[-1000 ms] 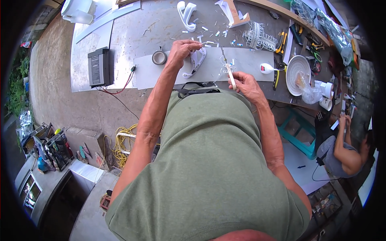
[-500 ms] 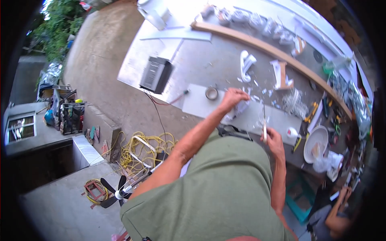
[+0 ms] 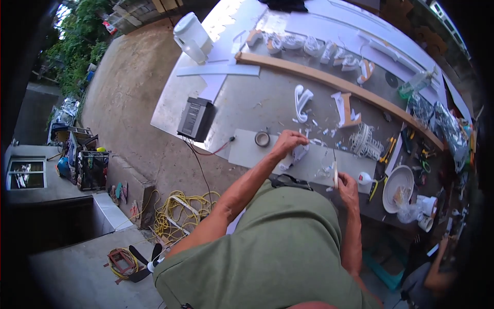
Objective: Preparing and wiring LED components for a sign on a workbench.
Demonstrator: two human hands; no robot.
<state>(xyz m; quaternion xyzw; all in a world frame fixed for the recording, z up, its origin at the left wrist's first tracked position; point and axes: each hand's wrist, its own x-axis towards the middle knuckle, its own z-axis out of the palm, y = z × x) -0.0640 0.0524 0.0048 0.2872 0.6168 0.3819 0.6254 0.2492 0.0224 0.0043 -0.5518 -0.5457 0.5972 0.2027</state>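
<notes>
The metal-topped table [image 3: 242, 108] is being partly covered by flat white sheets, and its right end is being lost in the clutter and dark fisheye rim. At the lower right, another person [image 3: 437, 275] is being cut off by that rim and left mostly in shadow. The near edge of the table is being partly hidden by the green shirt [image 3: 267, 242]. A long wooden bar [image 3: 329, 80] is being seen lying slantwise across the tabletop, and a grey board [image 3: 244, 154] is being overhung by both hands. At the right, a white round dish [image 3: 389, 198] is being partly covered by a clear plastic bag [image 3: 409, 212].

The right hand [image 3: 348, 190] is being kept curled around a tool. The left hand [image 3: 291, 142] is being held with thumb and fingertips drawn together; whether anything is being pinched cannot be told. Beneath it, a curved white piece [image 3: 298, 153] is being partly hidden by hand and wrist.

The slim tool [image 3: 336, 176] is being held above the board, its pale handle nearest the person and its thin dark tip being pointed toward the far side, the long axis running almost straight away from the body. Small white scraps [image 3: 317, 141] are being shown too tiny to make out.
</notes>
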